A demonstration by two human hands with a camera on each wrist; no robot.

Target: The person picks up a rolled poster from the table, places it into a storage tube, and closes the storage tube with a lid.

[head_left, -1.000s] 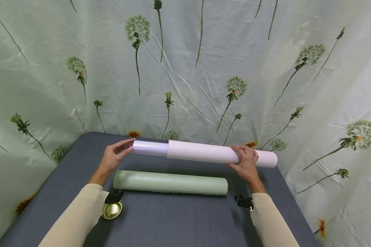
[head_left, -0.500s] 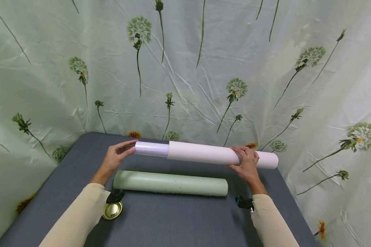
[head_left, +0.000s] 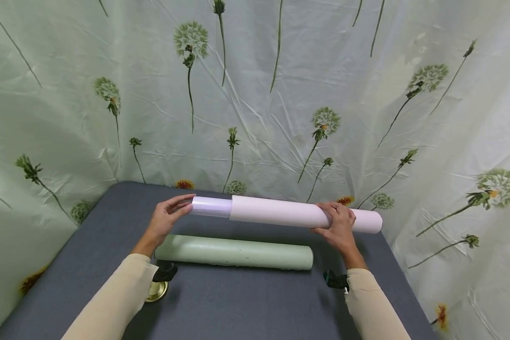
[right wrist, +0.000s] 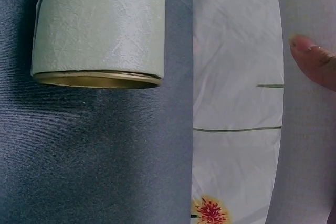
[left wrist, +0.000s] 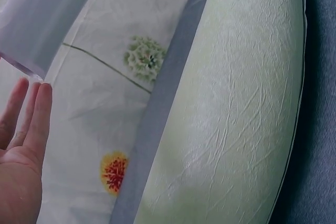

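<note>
My right hand (head_left: pixel 335 223) grips a long pale pink roll (head_left: pixel 280 211), apparently rolled sheet material, near its right end. A narrower, glossy lilac-white roll (head_left: pixel 211 207) sticks out of its left end. My left hand (head_left: pixel 166 219) is at the free end of this inner roll; in the left wrist view its fingers (left wrist: pixel 38 116) are fairly straight, with the tips at the rim. The two nested rolls are held above the table, nearly level. In the right wrist view the right thumb (right wrist: pixel 315 59) lies on the pink roll.
A pale green tube (head_left: pixel 238 252) with a gold-coloured metal end rim (right wrist: pixel 97 80) lies in front of the rolls. Left of it is a round gold-coloured lid (head_left: pixel 157 291), partly covered by the left forearm. Behind the grey table (head_left: pixel 246 307) hangs a flower-print curtain (head_left: pixel 255 94).
My left hand has moved to the right, and the inner roll has slid further into the pink roll, so less of it shows. The right hand has stayed nearly still.
</note>
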